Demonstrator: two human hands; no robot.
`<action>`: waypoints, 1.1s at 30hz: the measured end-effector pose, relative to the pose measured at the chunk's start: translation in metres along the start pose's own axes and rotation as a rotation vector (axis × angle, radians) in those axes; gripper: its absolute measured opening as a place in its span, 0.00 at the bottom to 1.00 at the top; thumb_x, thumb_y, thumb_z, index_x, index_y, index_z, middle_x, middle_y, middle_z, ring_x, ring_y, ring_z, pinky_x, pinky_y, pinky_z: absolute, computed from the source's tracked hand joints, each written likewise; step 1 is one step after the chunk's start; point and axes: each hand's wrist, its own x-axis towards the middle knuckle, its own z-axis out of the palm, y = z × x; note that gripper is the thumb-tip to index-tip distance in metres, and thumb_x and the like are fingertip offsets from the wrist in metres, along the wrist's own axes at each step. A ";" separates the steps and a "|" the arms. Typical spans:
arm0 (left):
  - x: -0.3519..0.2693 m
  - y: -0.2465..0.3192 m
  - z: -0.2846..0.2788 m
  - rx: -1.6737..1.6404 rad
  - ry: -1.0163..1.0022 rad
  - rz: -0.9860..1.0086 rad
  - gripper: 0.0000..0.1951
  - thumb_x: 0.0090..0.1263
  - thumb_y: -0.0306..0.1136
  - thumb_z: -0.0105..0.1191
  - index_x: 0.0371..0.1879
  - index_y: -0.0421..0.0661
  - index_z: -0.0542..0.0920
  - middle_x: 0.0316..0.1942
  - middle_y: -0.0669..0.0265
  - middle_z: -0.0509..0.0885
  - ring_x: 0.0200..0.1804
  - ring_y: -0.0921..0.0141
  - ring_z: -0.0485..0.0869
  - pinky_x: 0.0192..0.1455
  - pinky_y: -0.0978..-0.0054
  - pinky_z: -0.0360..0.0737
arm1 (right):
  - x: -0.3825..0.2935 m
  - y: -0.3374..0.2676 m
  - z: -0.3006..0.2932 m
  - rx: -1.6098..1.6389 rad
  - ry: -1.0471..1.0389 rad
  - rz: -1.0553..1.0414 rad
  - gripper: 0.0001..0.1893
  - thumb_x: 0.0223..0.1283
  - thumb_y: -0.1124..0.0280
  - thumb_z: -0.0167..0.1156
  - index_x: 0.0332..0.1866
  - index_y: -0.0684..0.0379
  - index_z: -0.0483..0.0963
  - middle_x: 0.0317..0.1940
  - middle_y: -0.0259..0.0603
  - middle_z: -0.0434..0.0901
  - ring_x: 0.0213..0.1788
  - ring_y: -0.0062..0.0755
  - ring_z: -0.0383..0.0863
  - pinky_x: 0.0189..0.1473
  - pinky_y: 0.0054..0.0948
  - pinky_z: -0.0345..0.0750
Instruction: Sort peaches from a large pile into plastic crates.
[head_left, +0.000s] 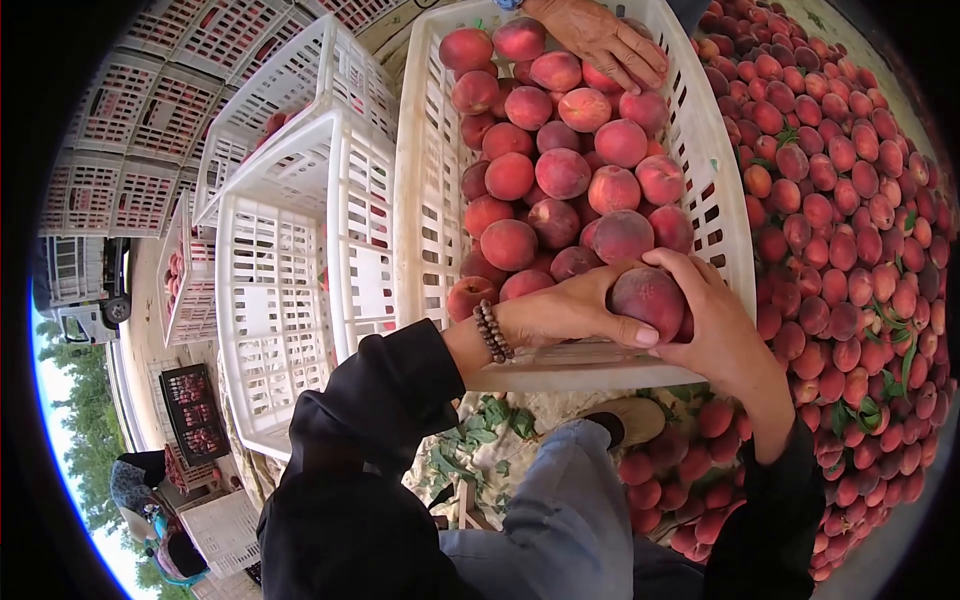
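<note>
Both of my hands are around one dark red peach over the near end of a white plastic crate. My left hand, with a beaded bracelet at its wrist, grips the peach from the left. My right hand cups its right side, the palm partly hidden. Under and beyond my hands, many red peaches fill much of the crate. At the crate's far end a co-worker's hand rests on the peaches there.
A large heap of peaches with some green leaves lies to the right. White crates stand close on the left, before stacked crates. Loose peaches lie by my shoe. Other people and a truck are farther off.
</note>
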 end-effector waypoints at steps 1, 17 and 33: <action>0.001 -0.002 0.000 -0.001 0.032 -0.029 0.47 0.62 0.45 0.70 0.74 0.40 0.56 0.70 0.56 0.65 0.70 0.65 0.68 0.72 0.65 0.68 | -0.003 0.006 -0.001 0.006 -0.037 0.020 0.39 0.41 0.82 0.69 0.65 0.56 0.63 0.55 0.50 0.71 0.60 0.55 0.72 0.61 0.45 0.72; -0.005 -0.004 0.027 1.112 0.241 0.065 0.40 0.65 0.47 0.62 0.71 0.38 0.62 0.67 0.46 0.66 0.66 0.48 0.69 0.68 0.56 0.67 | -0.040 -0.001 -0.020 -0.446 0.035 -0.094 0.17 0.57 0.71 0.64 0.50 0.61 0.71 0.57 0.45 0.73 0.62 0.44 0.75 0.58 0.39 0.76; 0.010 -0.007 0.062 1.355 0.251 0.061 0.50 0.63 0.58 0.60 0.73 0.32 0.54 0.68 0.43 0.63 0.72 0.49 0.60 0.74 0.56 0.57 | -0.271 0.144 0.162 -0.454 0.111 0.264 0.32 0.43 0.76 0.67 0.60 0.57 0.69 0.55 0.53 0.70 0.58 0.59 0.72 0.51 0.45 0.77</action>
